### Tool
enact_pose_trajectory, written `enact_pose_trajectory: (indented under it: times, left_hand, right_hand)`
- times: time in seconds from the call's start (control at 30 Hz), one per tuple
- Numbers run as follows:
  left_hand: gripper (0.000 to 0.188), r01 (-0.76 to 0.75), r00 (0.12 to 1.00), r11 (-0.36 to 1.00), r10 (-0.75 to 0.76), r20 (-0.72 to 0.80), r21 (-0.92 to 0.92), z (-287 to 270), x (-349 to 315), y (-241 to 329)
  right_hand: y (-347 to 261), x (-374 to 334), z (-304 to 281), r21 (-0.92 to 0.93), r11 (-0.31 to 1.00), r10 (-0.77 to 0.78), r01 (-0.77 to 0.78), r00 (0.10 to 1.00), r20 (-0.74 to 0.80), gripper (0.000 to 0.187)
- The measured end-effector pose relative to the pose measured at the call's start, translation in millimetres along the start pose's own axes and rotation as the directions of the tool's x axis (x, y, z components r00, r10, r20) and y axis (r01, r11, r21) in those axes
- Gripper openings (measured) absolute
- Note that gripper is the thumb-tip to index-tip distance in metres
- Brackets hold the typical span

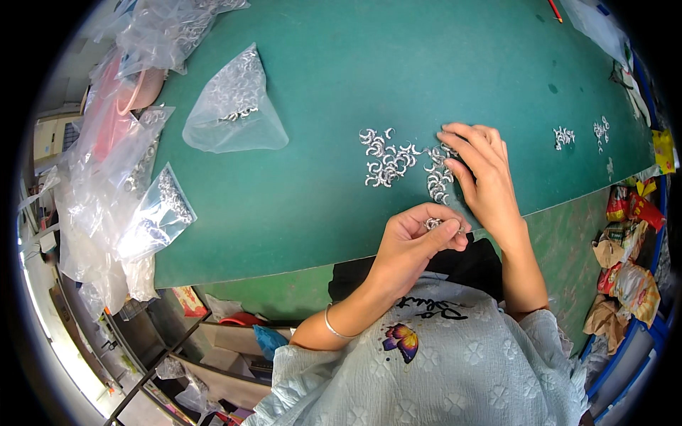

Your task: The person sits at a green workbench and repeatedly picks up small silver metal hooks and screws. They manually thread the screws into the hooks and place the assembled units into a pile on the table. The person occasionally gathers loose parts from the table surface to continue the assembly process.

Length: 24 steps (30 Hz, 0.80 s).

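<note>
My left hand (412, 240) is closed, with small silver crescent-shaped metal pieces (432, 224) showing between its thumb and fingers, just off the table's near edge. Above it, my right hand (486, 174) reaches over the green table, fingers stretched and thumb apart. Its fingertips are at a small cluster of the same crescent pieces (437, 182); whether it pinches one cannot be made out. Immediately left of that cluster lies a larger loose pile of crescents (388, 162).
A clear plastic bag of silver pieces (238, 106) lies on the green tabletop (320, 220). More filled bags (160, 213) and a pink basket (145, 89) crowd the left edge. Two small heaps of metal pieces (563, 138) sit at right. A red pencil (555, 11) lies far back.
</note>
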<state>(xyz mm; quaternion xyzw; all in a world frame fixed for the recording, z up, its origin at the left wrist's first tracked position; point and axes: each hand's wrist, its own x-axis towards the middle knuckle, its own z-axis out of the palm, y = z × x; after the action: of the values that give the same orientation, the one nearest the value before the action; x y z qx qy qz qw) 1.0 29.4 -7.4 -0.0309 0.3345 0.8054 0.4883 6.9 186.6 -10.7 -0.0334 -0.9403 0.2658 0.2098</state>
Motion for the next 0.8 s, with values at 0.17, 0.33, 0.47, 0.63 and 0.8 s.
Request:
enact_pose_trajectory:
  times: [0.17,0.33,0.47,0.63,0.8]
  left_hand:
    - [0.014,-0.001,0.998,0.999,0.003,-0.056,0.051,2,-2,1]
    - [0.017,-0.012,0.999,0.993,0.016,-0.033,0.119,-4,0,-7]
    - [0.019,0.039,0.996,0.995,-0.032,-0.083,0.093,-2,0,-6]
    - [0.02,0.022,0.994,0.999,-0.019,-0.104,0.031,5,3,-3]
    - [0.016,0.006,0.996,0.999,-0.001,-0.085,0.054,1,0,0]
  right_hand:
    - [15,-14,-6,0.116,0.993,0.024,-0.032,0.997,0.069,0.017]
    - [12,-22,-15,0.212,0.964,0.183,-0.162,0.98,-0.083,0.011]
    - [4,-31,-22,0.55,0.777,0.349,-0.306,0.937,0.028,0.014]
    - [-12,-34,-33,0.517,0.846,0.114,-0.126,0.992,0.056,0.016]
    - [-13,-37,-33,0.55,0.833,0.053,-0.067,0.998,0.042,0.017]
